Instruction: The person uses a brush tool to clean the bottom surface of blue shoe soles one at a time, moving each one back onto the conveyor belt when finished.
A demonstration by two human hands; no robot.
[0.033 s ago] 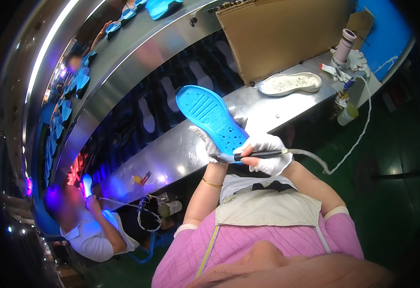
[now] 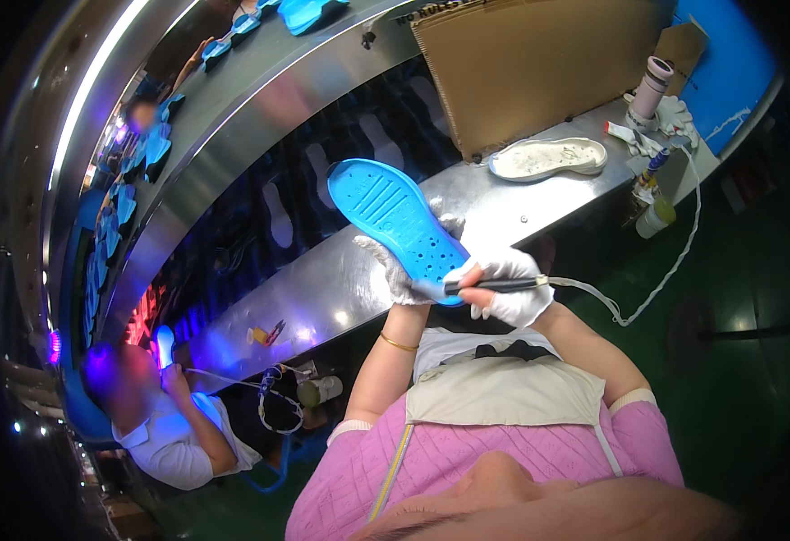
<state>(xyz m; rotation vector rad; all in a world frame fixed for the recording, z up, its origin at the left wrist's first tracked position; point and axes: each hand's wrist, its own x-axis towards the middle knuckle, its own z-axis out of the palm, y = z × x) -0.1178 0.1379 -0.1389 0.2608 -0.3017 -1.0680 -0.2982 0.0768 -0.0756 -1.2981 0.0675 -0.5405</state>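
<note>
Right hand (image 2: 514, 307), gloved in white with bare fingertips: fingers (image 2: 478, 297) narrow, closed round the handle of a black tool (image 2: 505, 286). Pale tip (image 2: 429, 289) blurred, at the left edge of the near end of a blue sole (image 2: 390, 209); touching or just above, cannot tell. Left hand (image 2: 395, 270), also gloved: cupped round the same sole from beneath, thumb along left edge, a little of the other fingers showing past right edge, rest hidden.

Position of sole: in left hand, over the metal worktop (image 2: 305, 307), long axis from upper left to lower right. Far end, as seen, past the worktop's far edge and over a dark strip (image 2: 242, 239). Near edge of worktop crossed by both arms.

Room for moving: rightward, shiny metal as far as a cream shoe sole (image 2: 548, 160), well apart, near upright cardboard (image 2: 539, 77); leftward, a longer stretch to a small yellow thing (image 2: 260, 336). White hose (image 2: 679, 257) from rear of tool, looped over green floor (image 2: 738, 270), then up toward a pink cup (image 2: 653, 83).

Look of blue sole: bright, slight sheen; parallel grooves across far half, round holes dotted over near half, narrow rim.

Further out: curved conveyor (image 2: 224, 117) with blue pieces (image 2: 309, 13); at left, another person (image 2: 179, 433), lit sole (image 2: 166, 347) in hand.
</note>
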